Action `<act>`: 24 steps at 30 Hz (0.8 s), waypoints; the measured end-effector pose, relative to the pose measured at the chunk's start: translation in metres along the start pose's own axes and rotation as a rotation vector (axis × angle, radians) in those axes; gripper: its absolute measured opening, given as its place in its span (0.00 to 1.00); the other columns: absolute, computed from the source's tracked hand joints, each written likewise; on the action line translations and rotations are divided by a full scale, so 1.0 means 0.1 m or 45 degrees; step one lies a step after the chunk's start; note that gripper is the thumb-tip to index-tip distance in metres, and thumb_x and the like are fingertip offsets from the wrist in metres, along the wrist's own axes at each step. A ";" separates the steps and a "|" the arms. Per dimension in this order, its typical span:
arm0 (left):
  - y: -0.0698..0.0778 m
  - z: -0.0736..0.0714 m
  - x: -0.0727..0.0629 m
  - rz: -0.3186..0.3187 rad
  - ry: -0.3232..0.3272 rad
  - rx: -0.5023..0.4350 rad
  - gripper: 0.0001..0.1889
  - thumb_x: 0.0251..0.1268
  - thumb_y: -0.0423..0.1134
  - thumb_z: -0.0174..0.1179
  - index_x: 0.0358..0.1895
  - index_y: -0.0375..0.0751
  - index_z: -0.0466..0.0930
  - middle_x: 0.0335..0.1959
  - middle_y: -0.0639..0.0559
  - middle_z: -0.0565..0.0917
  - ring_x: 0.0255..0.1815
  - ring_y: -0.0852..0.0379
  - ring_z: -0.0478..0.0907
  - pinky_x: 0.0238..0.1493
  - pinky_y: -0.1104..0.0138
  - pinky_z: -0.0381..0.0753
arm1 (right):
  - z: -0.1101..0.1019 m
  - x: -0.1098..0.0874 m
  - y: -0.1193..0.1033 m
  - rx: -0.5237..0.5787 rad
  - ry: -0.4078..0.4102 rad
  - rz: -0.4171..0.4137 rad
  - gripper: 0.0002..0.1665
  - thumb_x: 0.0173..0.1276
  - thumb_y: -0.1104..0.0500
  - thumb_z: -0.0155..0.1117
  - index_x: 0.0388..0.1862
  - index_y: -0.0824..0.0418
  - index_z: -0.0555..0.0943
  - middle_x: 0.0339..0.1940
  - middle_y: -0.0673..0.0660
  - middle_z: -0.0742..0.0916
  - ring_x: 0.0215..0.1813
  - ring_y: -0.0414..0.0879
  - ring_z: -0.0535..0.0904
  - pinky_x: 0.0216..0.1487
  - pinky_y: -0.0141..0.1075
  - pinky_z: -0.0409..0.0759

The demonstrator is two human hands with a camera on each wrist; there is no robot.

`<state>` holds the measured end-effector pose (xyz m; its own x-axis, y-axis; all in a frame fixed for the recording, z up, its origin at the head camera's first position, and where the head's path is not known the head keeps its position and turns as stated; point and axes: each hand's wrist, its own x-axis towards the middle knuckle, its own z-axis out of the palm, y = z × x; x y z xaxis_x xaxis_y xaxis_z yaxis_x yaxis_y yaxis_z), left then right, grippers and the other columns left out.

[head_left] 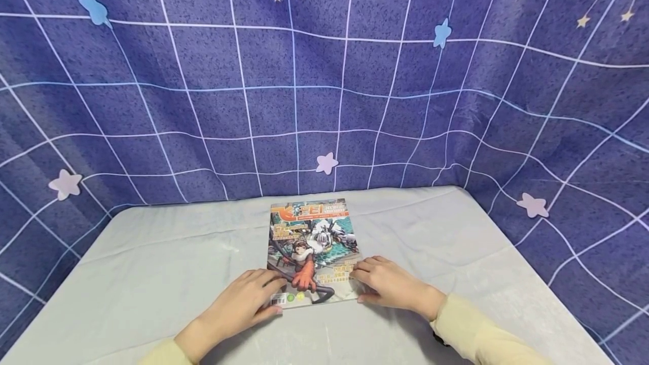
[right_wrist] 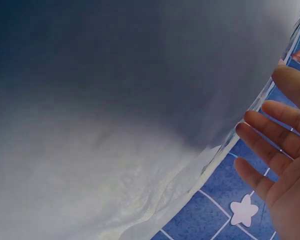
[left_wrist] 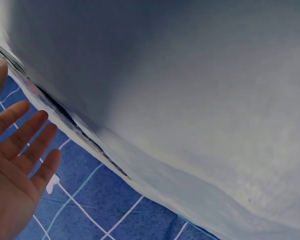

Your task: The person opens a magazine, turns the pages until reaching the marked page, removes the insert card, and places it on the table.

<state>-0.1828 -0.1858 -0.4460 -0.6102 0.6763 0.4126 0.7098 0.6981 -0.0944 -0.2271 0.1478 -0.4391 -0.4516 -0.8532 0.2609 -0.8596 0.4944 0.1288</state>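
A magazine (head_left: 316,252) with a colourful illustrated cover and an orange title lies flat, face up. My left hand (head_left: 238,297) is at its lower left corner, the fingertips over the left edge and the thumb by the bottom edge. At the lower right side is my right hand (head_left: 390,283), fingertips right at the edge and thumb near the corner. In the left wrist view the left hand (left_wrist: 17,160) has its fingers spread and loosely extended. Much the same pose shows in the right wrist view for the right hand (right_wrist: 285,150). The fingers of neither hand curl round the magazine.
A pale cloth covers the table (head_left: 177,252) under the magazine. Behind and to the right hangs a blue curtain (head_left: 263,111) with grid lines, stars and clouds, meeting the table's back edge. Light yellow sleeves (head_left: 476,325) cover both forearms.
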 end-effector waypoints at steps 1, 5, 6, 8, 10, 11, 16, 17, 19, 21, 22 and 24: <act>-0.01 0.00 0.00 0.007 0.003 -0.004 0.26 0.50 0.57 0.62 0.49 0.45 0.78 0.46 0.52 0.80 0.47 0.55 0.77 0.51 0.58 0.75 | 0.01 0.00 0.01 0.004 0.001 -0.003 0.27 0.53 0.42 0.66 0.48 0.56 0.78 0.43 0.48 0.82 0.47 0.42 0.78 0.53 0.39 0.75; -0.03 0.02 0.00 0.027 0.003 -0.014 0.26 0.49 0.57 0.63 0.49 0.45 0.78 0.46 0.52 0.80 0.48 0.55 0.77 0.51 0.58 0.75 | 0.02 0.00 0.02 0.018 0.010 -0.016 0.27 0.53 0.42 0.66 0.47 0.56 0.79 0.41 0.47 0.82 0.45 0.40 0.77 0.52 0.38 0.75; -0.03 0.03 0.00 0.028 -0.002 -0.015 0.26 0.49 0.57 0.63 0.49 0.45 0.78 0.46 0.53 0.80 0.48 0.55 0.77 0.51 0.58 0.75 | 0.02 0.00 0.03 0.023 0.013 -0.018 0.26 0.53 0.42 0.66 0.47 0.55 0.79 0.41 0.46 0.82 0.45 0.40 0.77 0.52 0.37 0.74; -0.04 0.04 0.00 0.025 -0.017 -0.016 0.26 0.50 0.58 0.62 0.50 0.46 0.78 0.47 0.53 0.80 0.48 0.56 0.76 0.51 0.58 0.75 | 0.02 0.00 0.03 0.026 0.023 -0.025 0.26 0.53 0.43 0.66 0.47 0.55 0.79 0.40 0.46 0.82 0.45 0.40 0.78 0.52 0.37 0.75; -0.05 0.04 0.00 0.022 -0.030 -0.012 0.26 0.50 0.58 0.62 0.50 0.46 0.77 0.47 0.54 0.80 0.48 0.56 0.76 0.52 0.59 0.74 | 0.01 -0.01 0.03 0.032 0.032 -0.028 0.25 0.53 0.43 0.66 0.46 0.55 0.79 0.40 0.47 0.83 0.44 0.40 0.78 0.52 0.37 0.75; -0.05 0.04 -0.01 0.022 -0.035 -0.009 0.26 0.50 0.58 0.62 0.50 0.47 0.78 0.46 0.54 0.80 0.48 0.56 0.77 0.51 0.59 0.74 | 0.01 -0.01 0.03 0.033 0.036 -0.031 0.24 0.53 0.43 0.66 0.45 0.55 0.79 0.40 0.47 0.83 0.44 0.40 0.78 0.52 0.38 0.75; -0.05 0.05 -0.01 0.033 -0.035 0.000 0.25 0.50 0.57 0.62 0.49 0.46 0.78 0.45 0.55 0.80 0.46 0.57 0.77 0.50 0.60 0.75 | -0.01 -0.02 0.03 0.053 0.046 -0.041 0.19 0.54 0.46 0.66 0.41 0.54 0.79 0.39 0.47 0.83 0.44 0.40 0.78 0.53 0.38 0.75; -0.06 0.05 -0.01 0.036 -0.030 -0.002 0.25 0.50 0.57 0.62 0.48 0.46 0.78 0.45 0.55 0.80 0.46 0.57 0.77 0.50 0.60 0.75 | -0.02 -0.02 0.03 0.056 0.051 -0.042 0.18 0.55 0.46 0.66 0.40 0.54 0.79 0.39 0.47 0.83 0.44 0.41 0.78 0.53 0.39 0.75; -0.06 0.05 -0.01 0.042 -0.020 -0.005 0.24 0.50 0.56 0.63 0.48 0.46 0.78 0.45 0.55 0.80 0.45 0.57 0.77 0.50 0.60 0.75 | -0.02 -0.03 0.04 0.060 0.063 -0.044 0.15 0.56 0.47 0.65 0.39 0.54 0.79 0.39 0.47 0.84 0.44 0.41 0.79 0.53 0.39 0.75; -0.07 0.05 -0.01 0.047 -0.011 -0.006 0.24 0.50 0.56 0.63 0.47 0.46 0.79 0.44 0.56 0.80 0.45 0.58 0.78 0.50 0.61 0.75 | -0.03 -0.04 0.04 0.063 0.083 -0.046 0.14 0.57 0.48 0.64 0.38 0.54 0.80 0.39 0.48 0.84 0.44 0.42 0.79 0.52 0.39 0.75; -0.07 0.05 -0.01 0.048 -0.008 -0.006 0.24 0.49 0.56 0.63 0.47 0.46 0.79 0.44 0.56 0.80 0.45 0.58 0.77 0.50 0.61 0.75 | -0.03 -0.04 0.04 0.066 0.096 -0.047 0.13 0.58 0.49 0.63 0.38 0.53 0.80 0.39 0.48 0.84 0.44 0.41 0.79 0.52 0.39 0.76; -0.07 0.05 -0.01 0.047 -0.003 -0.004 0.24 0.49 0.56 0.63 0.47 0.47 0.79 0.43 0.56 0.80 0.44 0.58 0.78 0.50 0.61 0.75 | -0.03 -0.04 0.05 0.069 0.129 -0.047 0.11 0.59 0.50 0.62 0.37 0.54 0.81 0.38 0.48 0.84 0.43 0.41 0.79 0.51 0.39 0.76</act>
<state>-0.1887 -0.1897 -0.4500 -0.5846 0.7021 0.4066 0.7329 0.6719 -0.1065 -0.2286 0.1543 -0.4371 -0.3952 -0.8484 0.3523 -0.8881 0.4508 0.0893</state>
